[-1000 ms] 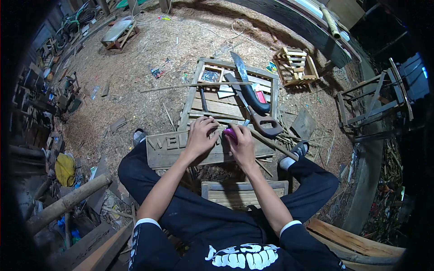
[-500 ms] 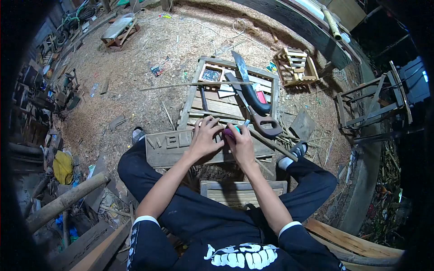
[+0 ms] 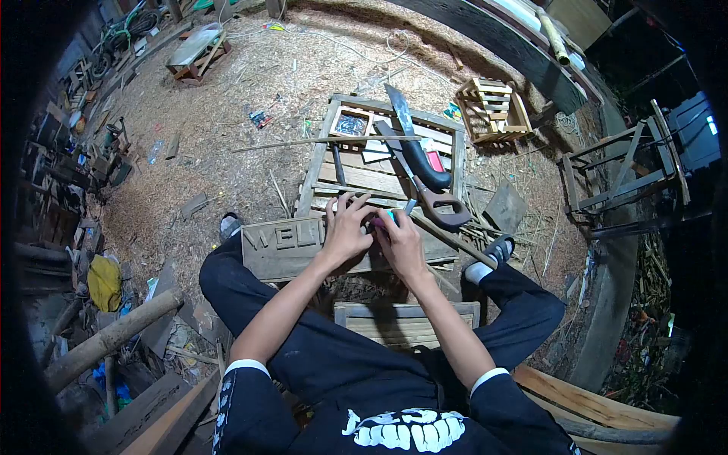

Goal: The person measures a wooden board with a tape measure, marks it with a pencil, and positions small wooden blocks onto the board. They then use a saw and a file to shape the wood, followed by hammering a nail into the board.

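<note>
A wooden board (image 3: 280, 262) with raised wooden letters, "WEL" readable at its left end, lies across in front of me. My left hand (image 3: 347, 233) rests over its middle with fingers bent and spread, covering part of the lettering. Close beside it, my right hand (image 3: 400, 241) is closed around a small purple and teal object (image 3: 379, 222), mostly hidden by the fingers. A pale tip sticks up beyond that hand. Whatever lies under the fingertips is hidden.
Beyond the board, a slatted wooden frame (image 3: 334, 101) carries a handsaw (image 3: 444, 209), a large dark-handled blade (image 3: 428, 171), a thin stick (image 3: 303, 142) and a small box (image 3: 353, 113). A slatted crate (image 3: 525, 114) stands at the right, and wood shavings cover the ground.
My right hand has shifted slightly and turned over the purple and teal object, so less of it shows. The left hand stays in nearly the same place on the board.
</note>
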Demonstrator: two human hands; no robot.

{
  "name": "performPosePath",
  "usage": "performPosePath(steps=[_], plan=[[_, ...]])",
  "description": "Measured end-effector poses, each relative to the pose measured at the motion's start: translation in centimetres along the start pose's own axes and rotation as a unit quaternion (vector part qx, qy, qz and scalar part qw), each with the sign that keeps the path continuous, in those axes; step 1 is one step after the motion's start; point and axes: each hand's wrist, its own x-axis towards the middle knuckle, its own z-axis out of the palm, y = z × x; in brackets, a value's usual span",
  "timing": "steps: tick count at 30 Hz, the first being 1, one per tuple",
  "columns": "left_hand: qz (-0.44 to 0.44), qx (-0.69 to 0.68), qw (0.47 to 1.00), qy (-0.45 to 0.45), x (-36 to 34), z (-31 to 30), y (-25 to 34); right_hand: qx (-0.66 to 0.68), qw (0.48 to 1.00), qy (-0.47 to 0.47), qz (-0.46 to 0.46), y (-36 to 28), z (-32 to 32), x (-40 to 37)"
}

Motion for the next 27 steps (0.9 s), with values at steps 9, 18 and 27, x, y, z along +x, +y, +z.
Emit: performPosePath(steps=[9, 18, 27], plan=[[-0.043, 0.000, 0.999, 0.006, 0.2, -0.1, 0.4, -0.007, 0.999, -0.042, -0.006, 0.0, -0.9, 0.4], [-0.069, -0.013, 0.997, -0.009, 0.2, 0.0, 0.7, -0.034, 0.997, -0.060, -0.022, 0.4, -1.9, -0.1], [-0.071, 0.009, 0.997, -0.012, 0.1, -0.7, 1.4, -0.045, 0.995, -0.085, 0.008, 1.2, -3.4, -1.8]])
